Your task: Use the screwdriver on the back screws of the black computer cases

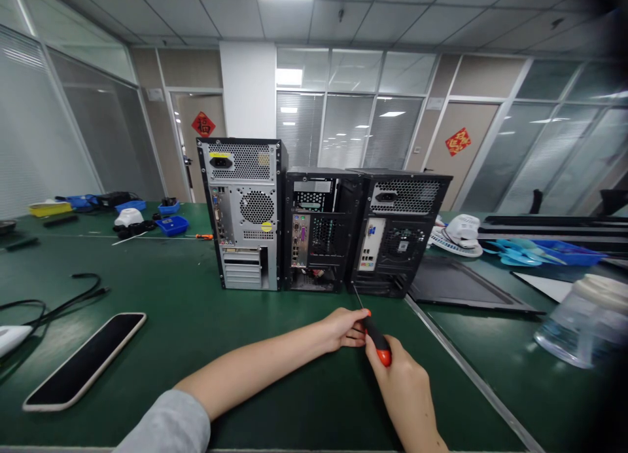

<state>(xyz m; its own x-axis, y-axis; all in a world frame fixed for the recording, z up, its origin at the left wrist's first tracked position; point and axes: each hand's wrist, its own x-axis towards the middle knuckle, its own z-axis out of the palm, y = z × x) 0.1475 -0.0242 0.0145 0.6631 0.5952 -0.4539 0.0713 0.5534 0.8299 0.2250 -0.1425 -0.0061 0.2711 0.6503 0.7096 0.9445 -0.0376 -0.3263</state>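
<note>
Three computer cases stand side by side with their rear panels facing me: a tall silver-backed case [245, 211], a black middle case [321, 237] and a black right case [397, 234]. My right hand [400, 374] is wrapped round the black and red handle of a screwdriver [377, 338]. The shaft slants up and left, its tip at the lower left corner of the right case. My left hand [347, 328] pinches the front end of the same handle, near the shaft.
A phone [86, 361] and black cables [63, 302] lie on the green table [265, 368] at left. Blue trays [173, 226] and an orange screwdriver [204, 237] sit further back. At right are a black panel [466, 286] and a clear jug [579, 322].
</note>
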